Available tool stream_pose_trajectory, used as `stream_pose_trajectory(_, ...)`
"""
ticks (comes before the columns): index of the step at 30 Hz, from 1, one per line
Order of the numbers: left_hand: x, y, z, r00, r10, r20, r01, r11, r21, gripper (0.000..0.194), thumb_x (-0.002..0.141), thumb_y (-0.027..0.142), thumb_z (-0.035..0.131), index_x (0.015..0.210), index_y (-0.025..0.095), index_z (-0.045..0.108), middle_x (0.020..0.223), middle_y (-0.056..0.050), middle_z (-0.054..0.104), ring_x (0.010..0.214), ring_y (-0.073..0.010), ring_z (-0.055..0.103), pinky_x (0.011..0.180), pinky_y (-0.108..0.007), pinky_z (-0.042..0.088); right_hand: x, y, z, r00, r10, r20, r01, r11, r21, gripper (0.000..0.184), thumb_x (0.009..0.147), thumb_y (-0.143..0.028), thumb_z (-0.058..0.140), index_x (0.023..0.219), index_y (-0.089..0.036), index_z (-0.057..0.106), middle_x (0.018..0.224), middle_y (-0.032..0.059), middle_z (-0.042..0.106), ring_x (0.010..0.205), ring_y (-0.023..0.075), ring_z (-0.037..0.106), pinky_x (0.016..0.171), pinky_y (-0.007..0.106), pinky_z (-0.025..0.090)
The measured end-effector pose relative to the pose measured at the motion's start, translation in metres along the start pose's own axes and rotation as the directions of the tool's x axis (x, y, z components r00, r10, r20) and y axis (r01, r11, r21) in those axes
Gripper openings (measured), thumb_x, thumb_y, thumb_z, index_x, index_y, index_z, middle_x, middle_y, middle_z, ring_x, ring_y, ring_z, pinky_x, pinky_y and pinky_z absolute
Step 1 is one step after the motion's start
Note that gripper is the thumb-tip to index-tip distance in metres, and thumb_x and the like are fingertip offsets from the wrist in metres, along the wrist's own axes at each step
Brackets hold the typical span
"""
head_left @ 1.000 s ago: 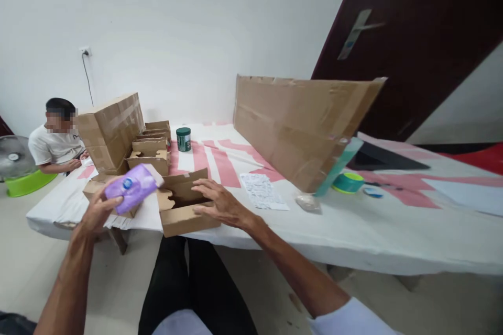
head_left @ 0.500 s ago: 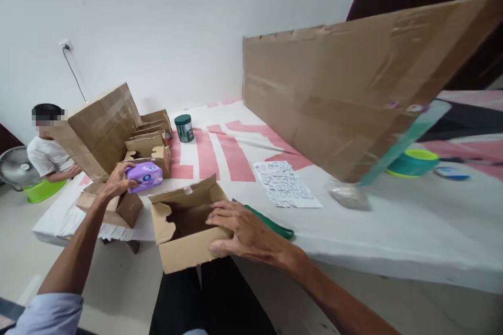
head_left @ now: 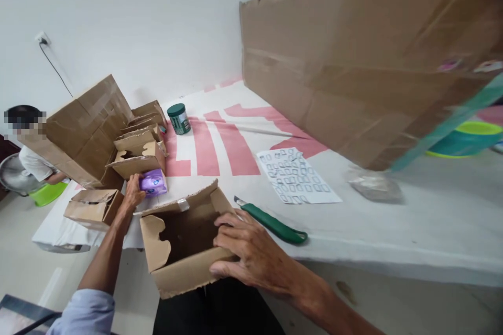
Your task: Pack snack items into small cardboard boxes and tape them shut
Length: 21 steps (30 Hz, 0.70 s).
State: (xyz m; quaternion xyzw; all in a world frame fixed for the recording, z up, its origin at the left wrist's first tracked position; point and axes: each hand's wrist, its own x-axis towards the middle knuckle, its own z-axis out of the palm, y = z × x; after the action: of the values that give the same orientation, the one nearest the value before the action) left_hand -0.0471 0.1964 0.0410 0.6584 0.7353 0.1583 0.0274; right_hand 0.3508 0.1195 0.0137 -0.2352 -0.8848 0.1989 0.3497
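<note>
My left hand (head_left: 134,192) is closed on the left end of a purple packet (head_left: 153,183), which is low at the table, in front of the row of cardboard boxes. My right hand (head_left: 245,243) grips the right side of an open cardboard box (head_left: 188,272), thumb outside and fingers over the edge. That box is tilted toward me at the table's front edge, and its visible inside is dark. Just beyond my right hand lies a green utility knife (head_left: 275,224). A closed small cardboard box (head_left: 93,207) sits left of my left wrist.
Several open boxes (head_left: 137,154) stand in a row before a larger carton (head_left: 86,131). A green-lidded jar (head_left: 178,119), a marked paper sheet (head_left: 296,175) and a clear plastic packet (head_left: 375,186) lie beyond. A big cardboard panel (head_left: 346,63) rises at right. A person (head_left: 35,159) sits far left.
My left hand has brought the purple packet down to the table by the box row. The open box in my right hand has shifted slightly toward me, and the utility knife shows more fully.
</note>
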Motion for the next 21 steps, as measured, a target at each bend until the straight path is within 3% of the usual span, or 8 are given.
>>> stream_pose_trajectory(7,-0.011,-0.014,0.001,0.992,-0.123,-0.041,0.127,0.983,0.129,0.055,0.072,0.007,0.062,0.125,0.024,0.059,0.124,-0.012,0.064,0.12,-0.0358,0.061,0.103,-0.051,0.051,-0.001,0.003,0.001,1.0,0.003,0.024,-0.002,1.0,-0.013,0.026,0.084,-0.044,0.088,0.08,-0.023,0.074,0.082,0.0042,0.076,0.109,0.0302,0.07,0.11,0.051,0.046)
stream_pose_trajectory(10,-0.022,-0.014,0.004,0.987,-0.133,-0.087,0.146,0.976,0.16,0.063,0.072,0.009,0.068,0.133,0.023,0.058,0.141,-0.017,0.058,0.135,-0.0404,0.053,0.11,-0.056,0.049,-0.002,0.003,0.0,0.999,0.004,0.039,-0.003,1.0,-0.019,0.023,0.087,-0.043,0.085,0.082,-0.023,0.074,0.082,0.0047,0.076,0.11,0.0304,0.07,0.109,0.051,0.047)
stream_pose_trajectory(13,-0.039,-0.007,0.022,0.981,-0.112,-0.159,0.14,0.973,0.182,0.073,0.077,0.014,0.073,0.146,0.023,0.052,0.16,-0.02,0.042,0.152,-0.042,0.038,0.118,-0.057,0.043,-0.003,0.001,-0.002,0.999,0.003,0.049,-0.002,1.0,-0.025,0.022,0.088,-0.041,0.085,0.081,-0.023,0.074,0.082,0.0043,0.076,0.109,0.0301,0.07,0.108,0.05,0.047)
stream_pose_trajectory(16,-0.05,0.002,0.047,0.97,-0.133,-0.206,0.176,0.962,0.209,0.076,0.085,0.027,0.074,0.156,0.024,0.047,0.166,-0.022,0.035,0.155,-0.0461,0.032,0.115,-0.063,0.045,-0.004,0.0,-0.003,0.998,-0.003,0.06,0.004,1.0,-0.028,0.023,0.086,-0.041,0.086,0.082,-0.023,0.073,0.082,0.0033,0.076,0.109,0.0297,0.07,0.108,0.049,0.047)
stream_pose_trajectory(19,-0.046,0.005,0.063,0.963,-0.165,-0.213,0.214,0.949,0.233,0.072,0.091,0.03,0.07,0.159,0.024,0.046,0.167,-0.023,0.034,0.154,-0.0491,0.029,0.111,-0.067,0.046,-0.005,0.0,-0.003,0.998,-0.003,0.065,0.005,1.0,-0.029,0.023,0.087,-0.042,0.086,0.083,-0.023,0.073,0.083,0.0034,0.076,0.11,0.0295,0.071,0.109,0.049,0.047)
stream_pose_trajectory(21,-0.036,0.004,0.067,0.963,-0.157,-0.221,0.213,0.942,0.258,0.067,0.094,0.029,0.066,0.159,0.026,0.048,0.166,-0.022,0.036,0.154,-0.0468,0.031,0.113,-0.066,0.045,-0.006,0.001,-0.003,0.998,-0.003,0.065,0.005,0.999,-0.036,0.024,0.088,-0.044,0.085,0.084,-0.024,0.073,0.083,0.0039,0.076,0.111,0.0296,0.071,0.11,0.049,0.047)
